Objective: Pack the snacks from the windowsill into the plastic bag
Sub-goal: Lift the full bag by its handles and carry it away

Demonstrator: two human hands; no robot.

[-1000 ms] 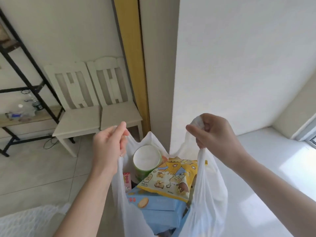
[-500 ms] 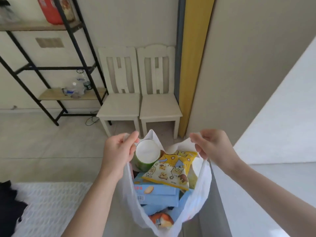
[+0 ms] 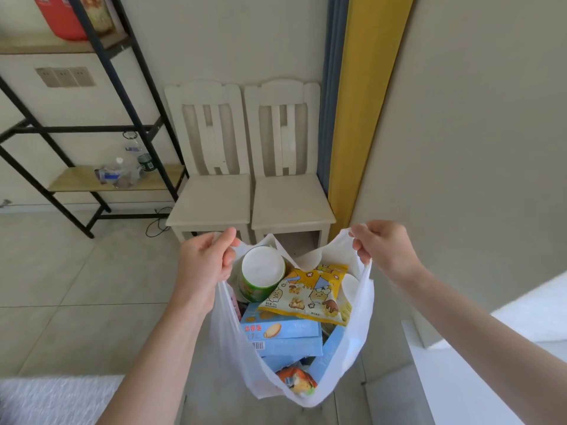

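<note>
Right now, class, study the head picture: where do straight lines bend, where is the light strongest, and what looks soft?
Head view: the wide lens tilts the black shelf frame and yellow strip outward; daylight is strongest on the white ledge, lower right; the yellow packet in the bag is crisp, the rug at lower left soft.

Two white chairs (image 3: 214, 207) stand side by side at 12 o'clock, backs to a pale wall (image 3: 230, 41). At 10 o'clock a black rack (image 3: 76, 129) has plastic bottles (image 3: 119, 176) on a wooden board. A yellow curtain (image 3: 368, 102) hangs at 1 o'clock. The floor (image 3: 61, 286) has big pale tiles. A fluffy white rug (image 3: 46, 400) lies at 7 o'clock.
</note>
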